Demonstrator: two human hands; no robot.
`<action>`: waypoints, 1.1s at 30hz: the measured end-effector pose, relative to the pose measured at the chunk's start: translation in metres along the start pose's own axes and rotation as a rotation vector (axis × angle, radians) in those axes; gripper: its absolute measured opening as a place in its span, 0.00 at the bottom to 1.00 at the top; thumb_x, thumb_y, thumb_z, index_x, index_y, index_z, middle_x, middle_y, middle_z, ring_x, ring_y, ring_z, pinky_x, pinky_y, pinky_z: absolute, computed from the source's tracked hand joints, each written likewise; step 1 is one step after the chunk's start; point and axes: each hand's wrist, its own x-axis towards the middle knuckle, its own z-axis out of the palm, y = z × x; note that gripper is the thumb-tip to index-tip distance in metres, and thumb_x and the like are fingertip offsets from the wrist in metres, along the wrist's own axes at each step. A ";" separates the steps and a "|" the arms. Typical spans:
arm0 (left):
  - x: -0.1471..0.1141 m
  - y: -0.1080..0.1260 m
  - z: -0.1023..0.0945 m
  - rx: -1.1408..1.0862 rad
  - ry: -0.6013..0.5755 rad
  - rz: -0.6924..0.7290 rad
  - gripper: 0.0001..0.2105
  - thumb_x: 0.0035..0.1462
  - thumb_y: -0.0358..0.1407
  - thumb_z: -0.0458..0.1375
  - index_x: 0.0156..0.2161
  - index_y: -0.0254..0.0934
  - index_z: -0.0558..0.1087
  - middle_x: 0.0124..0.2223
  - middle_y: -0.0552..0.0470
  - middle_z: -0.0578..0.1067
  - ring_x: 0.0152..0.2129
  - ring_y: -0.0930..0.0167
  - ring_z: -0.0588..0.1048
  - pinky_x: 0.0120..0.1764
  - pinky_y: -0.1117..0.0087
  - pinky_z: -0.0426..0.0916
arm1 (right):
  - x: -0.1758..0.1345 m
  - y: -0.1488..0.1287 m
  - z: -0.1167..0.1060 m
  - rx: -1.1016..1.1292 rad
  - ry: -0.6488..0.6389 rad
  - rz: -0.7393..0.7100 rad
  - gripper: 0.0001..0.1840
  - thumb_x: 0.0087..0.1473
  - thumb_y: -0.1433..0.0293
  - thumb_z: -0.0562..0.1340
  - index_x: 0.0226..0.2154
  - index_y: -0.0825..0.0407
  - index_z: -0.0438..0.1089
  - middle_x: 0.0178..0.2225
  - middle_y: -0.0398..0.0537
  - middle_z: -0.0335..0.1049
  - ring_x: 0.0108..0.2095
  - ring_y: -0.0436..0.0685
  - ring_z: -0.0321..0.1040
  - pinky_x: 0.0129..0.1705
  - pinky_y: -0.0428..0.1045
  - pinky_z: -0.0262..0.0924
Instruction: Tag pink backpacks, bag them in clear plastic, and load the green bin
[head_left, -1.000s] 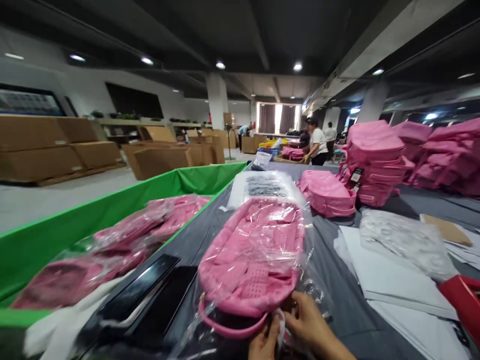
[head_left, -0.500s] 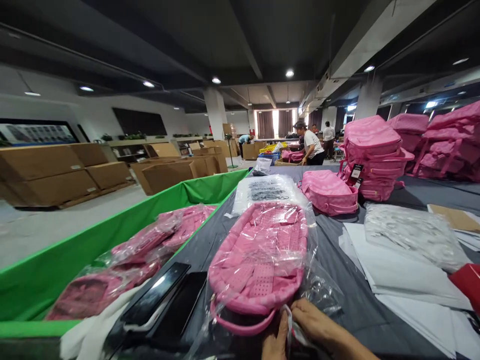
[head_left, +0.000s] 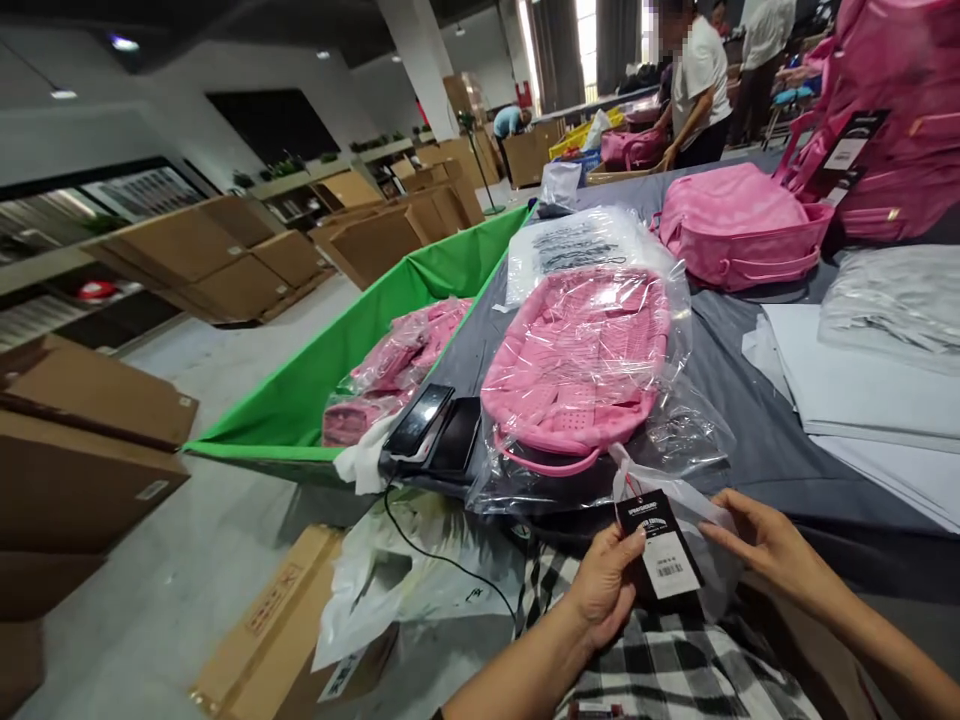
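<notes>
Tag (head_left: pixel 664 545), out of sight half a second ago, now faces me, its barcode exposed: left hand (head_left: pixel 606 592) pinches it, right hand (head_left: pixel 766 552) pinches a white sheet (head_left: pixel 679 487), probably plastic, near the bagged pink backpack (head_left: pixel 577 370) on the bench (head_left: pixel 742 405).

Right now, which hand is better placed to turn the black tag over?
Probably the left: the left hand holds the black tag by its edge, while the right hand pinches the white plastic.
</notes>
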 end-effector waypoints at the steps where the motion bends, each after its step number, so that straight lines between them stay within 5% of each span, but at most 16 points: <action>1: 0.003 -0.002 0.000 0.042 -0.019 -0.045 0.29 0.37 0.49 0.78 0.42 0.32 0.81 0.40 0.41 0.83 0.37 0.62 0.81 0.48 0.61 0.72 | 0.000 0.002 -0.002 0.032 0.000 0.015 0.27 0.54 0.43 0.61 0.28 0.50 0.66 0.24 0.42 0.63 0.26 0.52 0.60 0.28 0.46 0.59; 8: 0.044 -0.028 0.022 0.291 -0.040 0.090 0.33 0.36 0.57 0.75 0.40 0.31 0.82 0.41 0.41 0.83 0.39 0.60 0.79 0.49 0.59 0.71 | -0.006 -0.003 -0.018 0.287 -0.089 0.184 0.34 0.55 0.34 0.52 0.32 0.49 0.62 0.25 0.40 0.61 0.24 0.50 0.56 0.25 0.46 0.56; 12: 0.040 -0.037 0.016 0.334 -0.184 -0.074 0.34 0.36 0.53 0.76 0.46 0.33 0.80 0.43 0.43 0.82 0.38 0.63 0.79 0.44 0.64 0.71 | -0.010 0.005 -0.026 0.023 0.008 0.073 0.32 0.55 0.36 0.56 0.28 0.49 0.61 0.24 0.40 0.62 0.24 0.51 0.58 0.27 0.46 0.56; 16: 0.023 -0.028 -0.007 0.316 -0.188 -0.158 0.31 0.34 0.45 0.78 0.45 0.34 0.79 0.37 0.47 0.81 0.29 0.70 0.77 0.32 0.72 0.68 | -0.008 0.015 -0.025 -0.160 0.160 0.036 0.31 0.58 0.38 0.53 0.28 0.49 0.64 0.24 0.42 0.66 0.25 0.52 0.61 0.28 0.47 0.57; 21: 0.020 -0.022 -0.013 0.411 -0.142 -0.064 0.26 0.40 0.56 0.73 0.30 0.31 0.77 0.27 0.48 0.77 0.20 0.74 0.72 0.25 0.74 0.63 | 0.003 0.010 -0.012 -0.210 0.057 0.015 0.26 0.57 0.44 0.58 0.43 0.48 0.72 0.36 0.48 0.76 0.35 0.59 0.73 0.37 0.51 0.65; 28: 0.039 -0.035 0.007 0.422 -0.119 -0.088 0.29 0.34 0.59 0.74 0.28 0.33 0.77 0.23 0.54 0.72 0.19 0.75 0.66 0.29 0.71 0.64 | 0.004 0.007 -0.004 -0.267 -0.021 -0.047 0.14 0.59 0.57 0.59 0.31 0.49 0.72 0.30 0.46 0.73 0.32 0.56 0.71 0.34 0.48 0.61; 31: 0.036 -0.033 0.005 0.532 -0.168 -0.061 0.27 0.39 0.60 0.70 0.28 0.34 0.78 0.23 0.54 0.71 0.19 0.74 0.65 0.29 0.70 0.63 | -0.006 0.012 -0.005 -0.290 0.004 0.009 0.11 0.59 0.57 0.60 0.33 0.47 0.71 0.27 0.43 0.74 0.27 0.56 0.71 0.30 0.47 0.58; 33: 0.025 -0.022 0.002 0.821 -0.213 -0.033 0.26 0.50 0.60 0.64 0.23 0.35 0.76 0.20 0.53 0.69 0.18 0.73 0.64 0.28 0.70 0.62 | -0.015 0.014 -0.007 -0.278 0.005 0.023 0.12 0.59 0.57 0.60 0.32 0.46 0.69 0.25 0.41 0.72 0.25 0.56 0.70 0.28 0.47 0.56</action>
